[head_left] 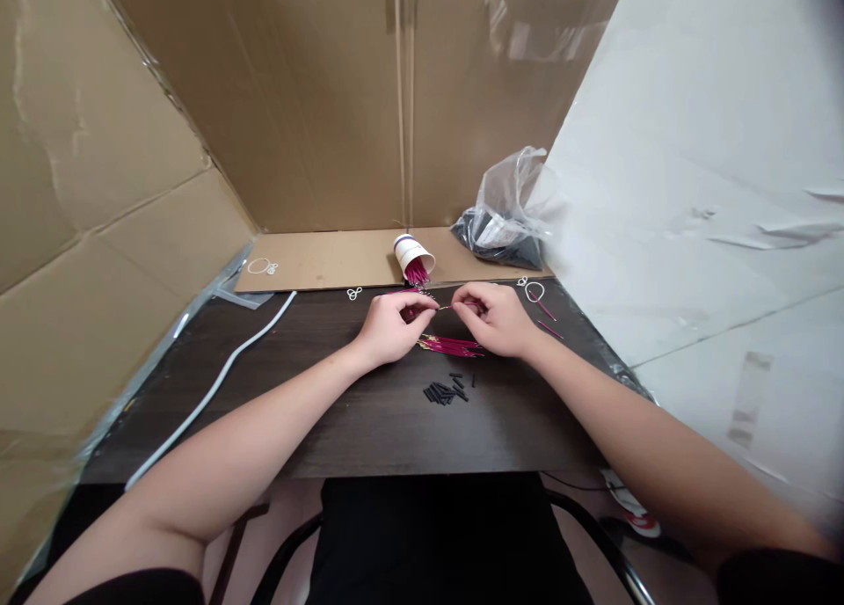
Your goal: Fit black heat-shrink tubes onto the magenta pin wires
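The left hand (pixel 393 328) and the right hand (pixel 499 321) nearly met at the centre of the frame, the grip of each a thumb-and-finger pinch on a thin pin (pixel 444 307) over the worktop (pixel 369 438). A short gold stretch of it showed in the gap between the fingertips; its long axis ran left to right, nearly level. Which way its tip pointed could not be told, since the fingers hid both ends. The step in hand looked to be fine two-handed work on this one pin, and the next move seemed to call for a light pinch, with both hands lined up along that axis. Just below the hands lay a bundle of red pins (pixel 454 347), also lengthwise left to right, gold ends mostly toward the left. Lower in the frame, black tubes (pixel 440 392) lay heaped at mixed angles. Above the hands, a tipped cup (pixel 403 246) faced its mouth toward the viewer, red pins inside; a bag (pixel 507 196) sat to its right.
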Tool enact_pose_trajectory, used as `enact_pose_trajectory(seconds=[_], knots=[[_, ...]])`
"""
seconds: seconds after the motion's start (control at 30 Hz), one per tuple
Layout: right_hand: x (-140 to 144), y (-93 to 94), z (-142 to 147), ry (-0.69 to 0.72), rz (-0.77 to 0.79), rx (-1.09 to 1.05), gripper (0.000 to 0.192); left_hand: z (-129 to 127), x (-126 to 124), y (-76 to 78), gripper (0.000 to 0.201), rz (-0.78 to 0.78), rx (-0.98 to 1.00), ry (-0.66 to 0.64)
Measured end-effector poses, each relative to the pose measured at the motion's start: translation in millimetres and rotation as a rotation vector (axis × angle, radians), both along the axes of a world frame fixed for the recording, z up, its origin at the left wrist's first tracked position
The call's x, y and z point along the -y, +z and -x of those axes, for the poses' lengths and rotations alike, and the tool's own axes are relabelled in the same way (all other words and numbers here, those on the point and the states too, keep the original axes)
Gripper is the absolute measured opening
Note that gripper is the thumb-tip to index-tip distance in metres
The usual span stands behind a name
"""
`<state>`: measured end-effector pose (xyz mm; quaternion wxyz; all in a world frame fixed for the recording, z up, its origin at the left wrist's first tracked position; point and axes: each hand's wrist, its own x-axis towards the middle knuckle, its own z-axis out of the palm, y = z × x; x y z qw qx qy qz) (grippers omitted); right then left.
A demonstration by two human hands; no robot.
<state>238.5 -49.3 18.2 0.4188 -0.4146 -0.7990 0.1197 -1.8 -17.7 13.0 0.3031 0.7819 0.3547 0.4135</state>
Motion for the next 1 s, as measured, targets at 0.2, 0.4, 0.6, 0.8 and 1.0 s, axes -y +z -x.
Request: enact_pose_trajectory(seconds=[0.2, 0.4, 0.6, 0.8, 1.0], knots=[[0.8, 2.0, 0.5, -0.038, 0.059, -0.022, 0.016, -1.7, 0.6, 0.3, 0.012, 0.04, 0.036, -0.039], [2.0, 0.4, 2.3, -0.035, 0.094, -0.05, 0.019, -2.9, 0.5, -1.8, 0.013, 0.081, 0.095, -0.032], [1.7, -2.2, 4.4, -0.028, 0.129, -0.042, 0.022, -3.7, 3.1, -0.1, 0.012, 0.086, 0.1, -0.039], [1.9, -2.6, 5.1, -0.011, 0.135, -0.04, 0.023, -3.3, 4.2, 0.1, 0.011, 0.067, 0.086, -0.041], [2.1, -3.1, 5.2, -0.003, 0.146, -0.042, 0.022, -3.2, 5.3, 0.0, 0.014, 0.07, 0.075, -0.047]])
